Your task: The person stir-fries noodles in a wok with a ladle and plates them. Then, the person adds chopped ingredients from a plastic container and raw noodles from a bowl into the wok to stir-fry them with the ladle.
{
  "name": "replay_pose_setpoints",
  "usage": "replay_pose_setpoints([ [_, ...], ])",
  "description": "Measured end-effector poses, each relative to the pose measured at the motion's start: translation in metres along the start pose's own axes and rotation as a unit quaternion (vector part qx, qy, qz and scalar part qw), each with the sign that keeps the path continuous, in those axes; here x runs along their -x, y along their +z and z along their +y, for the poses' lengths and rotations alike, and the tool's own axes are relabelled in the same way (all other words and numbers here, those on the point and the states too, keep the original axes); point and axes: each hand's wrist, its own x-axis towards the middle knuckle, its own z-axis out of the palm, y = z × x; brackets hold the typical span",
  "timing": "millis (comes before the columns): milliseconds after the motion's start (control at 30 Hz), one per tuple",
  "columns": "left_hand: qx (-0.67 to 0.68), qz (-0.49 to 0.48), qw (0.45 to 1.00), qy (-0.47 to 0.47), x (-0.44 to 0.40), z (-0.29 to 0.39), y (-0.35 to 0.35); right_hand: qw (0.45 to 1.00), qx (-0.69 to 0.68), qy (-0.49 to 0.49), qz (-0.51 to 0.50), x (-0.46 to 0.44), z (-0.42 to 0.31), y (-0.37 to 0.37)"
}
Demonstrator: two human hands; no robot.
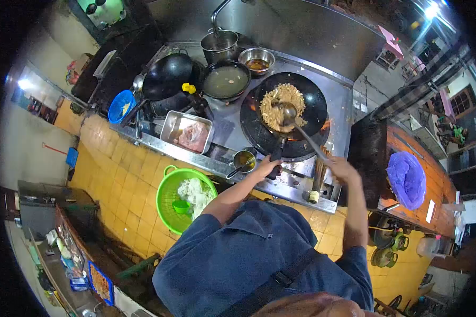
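Note:
Fried rice or a similar brown grainy food (283, 100) fills the middle of a black wok (314, 100) on the stove. My left hand (267, 167) is closed around the dark wok handle (280, 150) at the near side. In my right hand (341, 170) is the long handle of a metal ladle (286, 113), whose bowl rests in the food. Orange flame shows at the wok's right edge. Just left of my left hand stands a small metal pot of yellowish liquid (244, 159).
A metal tray (169, 132) with raw meat, a blue bowl (121, 105) and a pan of cloudy liquid (226, 81) are on the left. Below the counter stands a green basket (166, 203) with white food. A purple bag (407, 179) lies on the right table.

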Motion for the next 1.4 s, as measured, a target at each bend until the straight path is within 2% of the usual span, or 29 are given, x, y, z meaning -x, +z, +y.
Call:
replay_pose_setpoints([
  [33,0.001,-0.004,1.000,0.002,-0.009,-0.001,0.000,0.997,-0.015,0.065,-0.041,0.026,-0.027,-0.027],
  [100,0.034,0.028,0.998,-0.046,-0.016,-0.003,0.000,0.991,0.130,0.022,0.034,-0.002,-0.009,-0.019],
  [167,0.052,0.059,0.995,-0.057,-0.010,0.015,0.015,0.941,0.199,-0.112,0.251,-0.045,0.025,0.044],
  [233,0.010,-0.006,0.994,-0.110,-0.014,0.013,0.011,0.882,0.387,-0.087,0.254,-0.058,0.020,0.077],
  [267,-0.015,0.082,0.989,-0.118,-0.009,0.015,0.028,0.942,0.219,-0.158,0.200,-0.057,0.031,0.069],
  [300,0.006,0.117,0.989,-0.089,0.020,0.038,0.060,0.968,0.186,-0.113,0.125,-0.026,0.011,0.053],
  [333,0.116,0.124,0.980,-0.101,0.032,0.038,0.084,0.984,0.152,-0.072,0.054,0.027,-0.038,0.012],
  [367,0.202,0.037,0.972,-0.113,0.065,0.068,0.108,0.988,0.148,0.037,0.020,0.085,-0.103,-0.012],
  [400,0.294,-0.041,0.944,-0.146,0.076,0.083,0.116,0.954,0.233,-0.138,0.133,0.071,-0.043,-0.011],
  [433,0.317,-0.039,0.922,-0.220,0.106,0.109,0.131,0.954,0.231,-0.138,0.134,0.082,-0.047,-0.007],
  [500,0.167,-0.058,0.964,-0.199,0.128,0.131,0.132,0.918,0.351,-0.108,0.153,0.109,-0.064,-0.003],
  [567,0.302,-0.107,0.909,-0.265,0.065,0.093,0.080,0.931,0.329,-0.097,0.125,0.117,-0.069,0.006],
  [600,0.216,-0.143,0.952,-0.163,0.069,0.097,0.073,0.938,0.307,-0.106,0.118,0.121,-0.070,0.007],
  [633,0.111,0.005,0.986,-0.123,0.077,0.092,0.073,0.945,0.284,-0.114,0.112,0.124,-0.069,0.007],
  [700,0.042,0.107,0.983,-0.144,0.120,0.090,0.106,0.947,0.272,-0.126,0.115,0.123,-0.060,0.012],
  [767,0.115,-0.035,0.976,-0.182,0.126,0.046,0.098,0.909,0.357,-0.084,0.198,0.117,-0.050,0.030],
  [833,0.076,-0.047,0.972,-0.217,0.153,0.061,0.117,0.920,0.336,-0.038,0.197,0.110,-0.049,0.042],
  [867,0.072,-0.059,0.964,-0.250,0.138,0.062,0.111,0.928,0.316,-0.081,0.182,0.103,-0.035,0.045],
  [900,0.013,-0.075,0.976,-0.204,0.122,0.073,0.104,0.933,0.296,-0.123,0.161,0.101,-0.025,0.049],
  [933,0.041,-0.038,0.978,-0.202,0.105,0.089,0.098,0.923,0.333,-0.117,0.151,0.105,-0.025,0.045],
  [967,0.071,-0.046,0.987,-0.139,0.079,0.081,0.080,0.925,0.331,-0.112,0.149,0.101,-0.021,0.046],
  [1033,0.068,-0.001,0.993,-0.101,0.070,0.074,0.069,0.907,0.370,-0.003,0.202,0.090,-0.013,0.055],
  [1067,0.077,0.033,0.988,-0.129,0.090,0.065,0.081,0.912,0.349,0.040,0.212,0.085,-0.013,0.056],
  [1100,0.042,0.011,0.990,-0.131,0.105,0.056,0.081,0.910,0.347,0.042,0.223,0.083,-0.014,0.047],
  [1167,0.077,-0.018,0.968,-0.240,0.144,0.066,0.096,0.910,0.325,0.067,0.247,0.096,-0.015,0.037],
  [1233,0.031,-0.039,0.967,-0.250,0.143,0.067,0.091,0.922,0.281,0.052,0.260,0.116,-0.020,0.018],
  [1300,0.063,-0.046,0.980,-0.183,0.103,0.054,0.066,0.946,0.172,-0.021,0.274,0.130,-0.011,0.012],
  [1367,0.007,-0.016,0.998,-0.059,0.060,0.028,0.043,0.947,0.150,-0.004,0.285,0.117,-0.025,0.021],
  [1400,-0.002,-0.018,0.999,-0.038,0.038,0.016,0.027,0.937,0.173,-0.002,0.302,0.096,-0.028,0.036],
])
